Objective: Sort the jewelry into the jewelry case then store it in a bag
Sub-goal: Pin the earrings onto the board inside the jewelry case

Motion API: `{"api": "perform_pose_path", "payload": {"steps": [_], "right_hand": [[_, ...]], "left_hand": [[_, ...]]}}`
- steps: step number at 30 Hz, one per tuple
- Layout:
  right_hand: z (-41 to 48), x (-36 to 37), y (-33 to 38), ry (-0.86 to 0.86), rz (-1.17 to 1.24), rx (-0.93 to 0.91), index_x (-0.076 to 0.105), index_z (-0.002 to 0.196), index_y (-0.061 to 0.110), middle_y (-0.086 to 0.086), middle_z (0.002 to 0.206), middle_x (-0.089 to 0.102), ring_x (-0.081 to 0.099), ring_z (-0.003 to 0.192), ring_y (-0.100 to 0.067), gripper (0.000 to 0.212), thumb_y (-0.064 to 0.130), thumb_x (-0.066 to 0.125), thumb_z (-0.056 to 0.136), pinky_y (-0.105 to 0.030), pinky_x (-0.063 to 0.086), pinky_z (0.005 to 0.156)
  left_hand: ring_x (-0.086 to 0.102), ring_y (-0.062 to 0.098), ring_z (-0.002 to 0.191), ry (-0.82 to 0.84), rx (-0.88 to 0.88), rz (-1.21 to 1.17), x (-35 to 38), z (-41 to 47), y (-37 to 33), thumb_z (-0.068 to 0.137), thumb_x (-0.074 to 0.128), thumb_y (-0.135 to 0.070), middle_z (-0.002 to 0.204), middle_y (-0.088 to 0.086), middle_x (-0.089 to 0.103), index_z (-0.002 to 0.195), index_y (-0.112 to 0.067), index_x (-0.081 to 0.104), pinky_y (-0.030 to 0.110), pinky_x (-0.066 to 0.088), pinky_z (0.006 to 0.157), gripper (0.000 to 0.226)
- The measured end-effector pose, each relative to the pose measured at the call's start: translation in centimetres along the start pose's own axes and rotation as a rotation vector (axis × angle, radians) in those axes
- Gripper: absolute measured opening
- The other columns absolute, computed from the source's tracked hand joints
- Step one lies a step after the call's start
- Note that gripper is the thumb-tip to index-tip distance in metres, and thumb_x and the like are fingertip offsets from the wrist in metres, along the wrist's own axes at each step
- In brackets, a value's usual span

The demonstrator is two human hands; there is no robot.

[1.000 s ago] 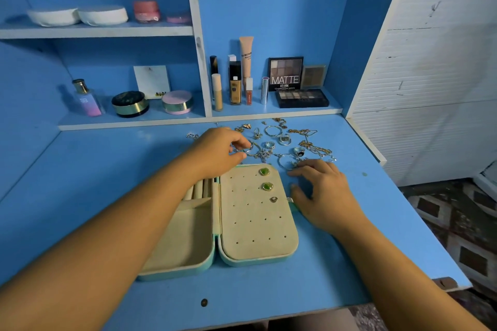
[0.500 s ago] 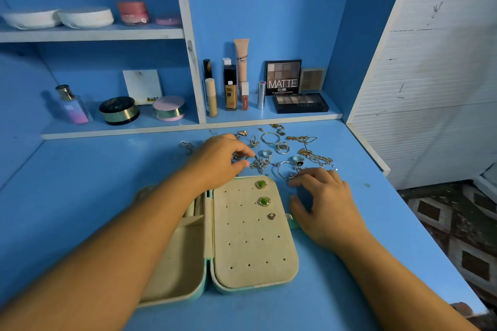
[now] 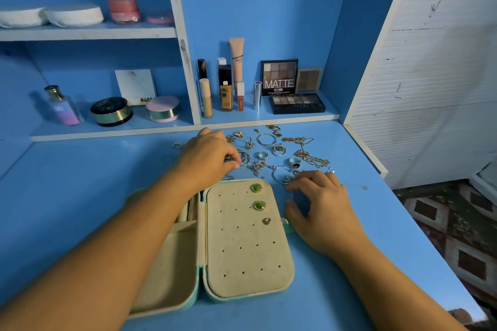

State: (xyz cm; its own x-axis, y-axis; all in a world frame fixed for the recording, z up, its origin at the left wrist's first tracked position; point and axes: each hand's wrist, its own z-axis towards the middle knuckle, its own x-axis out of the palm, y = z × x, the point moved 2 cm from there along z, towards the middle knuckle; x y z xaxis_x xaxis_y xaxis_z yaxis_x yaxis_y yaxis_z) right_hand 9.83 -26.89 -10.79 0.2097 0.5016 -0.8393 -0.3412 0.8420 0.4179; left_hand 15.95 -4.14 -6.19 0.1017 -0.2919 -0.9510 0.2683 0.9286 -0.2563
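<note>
The jewelry case (image 3: 242, 258) lies open on the blue desk, beige inside with a mint shell. Its right panel holds two green earrings (image 3: 256, 187) and a small silver stud (image 3: 266, 220). My left arm hides most of its left half. A loose jewelry pile (image 3: 279, 153) of rings, hoops and chains lies just beyond the case. My left hand (image 3: 208, 160) reaches over the case, its curled fingertips pinching a gold hoop (image 3: 244, 160) at the pile's near left. My right hand (image 3: 322, 209) rests on the desk right of the case, fingers spread, tips beside a silver bangle (image 3: 281, 173).
A low shelf (image 3: 188, 126) directly behind the pile carries makeup bottles (image 3: 226, 88), eyeshadow palettes (image 3: 297, 103), round compacts (image 3: 162, 109) and a perfume bottle (image 3: 60, 105). A white wall panel (image 3: 430, 88) bounds the desk on the right. The desk's right edge (image 3: 419, 223) drops to a patterned floor.
My left hand's fingertips have drawn together on the gold hoop. The right hand has barely shifted. The view has tilted, so the case sits lower in it.
</note>
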Motion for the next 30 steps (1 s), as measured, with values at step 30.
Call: {"api": "perform_pose_path", "payload": {"steps": [30], "right_hand": [[0.0,0.1,-0.2,-0.033,0.026,-0.013,0.069,0.095,0.027,0.010,0.108,0.061,0.052,0.102,-0.017,0.024,0.037,0.056,0.077,-0.031,0.039,0.085]], "left_hand": [[0.044,0.017,0.102,0.067,-0.033,0.007,-1.3,4.3,2.6,0.089,0.069,-0.028,0.095,-0.004,0.060,0.102,-0.025,0.075,0.038,0.045,0.090,0.014]]}}
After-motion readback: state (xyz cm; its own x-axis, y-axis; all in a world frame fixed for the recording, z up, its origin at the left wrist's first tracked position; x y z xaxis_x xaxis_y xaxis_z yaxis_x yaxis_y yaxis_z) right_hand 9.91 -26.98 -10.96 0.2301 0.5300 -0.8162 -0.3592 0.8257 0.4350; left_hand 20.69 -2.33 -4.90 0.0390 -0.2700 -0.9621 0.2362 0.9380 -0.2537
